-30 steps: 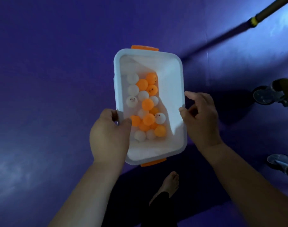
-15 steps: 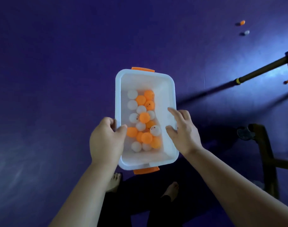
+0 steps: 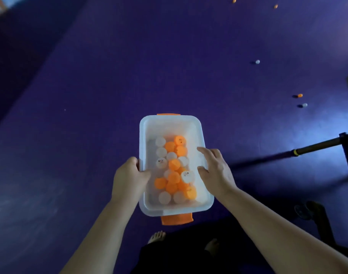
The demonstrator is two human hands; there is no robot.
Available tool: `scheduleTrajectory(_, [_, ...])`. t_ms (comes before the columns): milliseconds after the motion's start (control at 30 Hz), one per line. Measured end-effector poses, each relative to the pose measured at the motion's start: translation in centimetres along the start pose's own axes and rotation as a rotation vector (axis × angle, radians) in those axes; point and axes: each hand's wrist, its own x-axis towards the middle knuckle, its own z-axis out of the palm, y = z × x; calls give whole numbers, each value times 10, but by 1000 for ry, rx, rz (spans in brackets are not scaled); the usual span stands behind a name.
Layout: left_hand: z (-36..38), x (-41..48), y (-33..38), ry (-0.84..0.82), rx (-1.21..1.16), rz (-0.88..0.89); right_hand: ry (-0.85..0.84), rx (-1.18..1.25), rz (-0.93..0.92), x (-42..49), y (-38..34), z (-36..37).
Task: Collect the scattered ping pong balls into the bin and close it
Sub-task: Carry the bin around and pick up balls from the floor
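Feet: our bare feet (image 3: 157, 236) stand at the near edge on the purple floor (image 3: 90, 95).
Bin: the white translucent plastic rectangular bin (image 3: 175, 211) is in front of us, apparently held off the floor. It is lidless, with an orange latch tab (image 3: 177, 219) at its near end.
Left grip (image 3: 129, 178): a bare hand, thumb curled over the left rim and fingers outside it, carrying the bin.
Right grip (image 3: 214, 171): fingers spread and almost straight, touching the right rim and clasping nothing.
Contents: orange and white ping pong balls (image 3: 174, 165) are heaped on the bin's bottom.
Right: a black pole with a yellow band (image 3: 296, 152) slants across the floor.
Far right: loose balls lie well apart, an orange ball (image 3: 300, 95) just beside a white ball (image 3: 304, 105), with more beyond.
Risk: we judge that only one grip truly holds the bin, so bending for the loose balls may tilt it and spill the heap.
Risk: no lid shows, so closing must wait.
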Motion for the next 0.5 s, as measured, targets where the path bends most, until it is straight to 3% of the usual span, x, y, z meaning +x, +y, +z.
scheduleTrajectory(200, [-8, 17, 55, 16, 27, 61, 32, 14, -48, 31, -5, -56])
scheduleTrajectory(500, [35, 59, 176, 16, 23, 76, 86, 93, -44, 117, 51, -145])
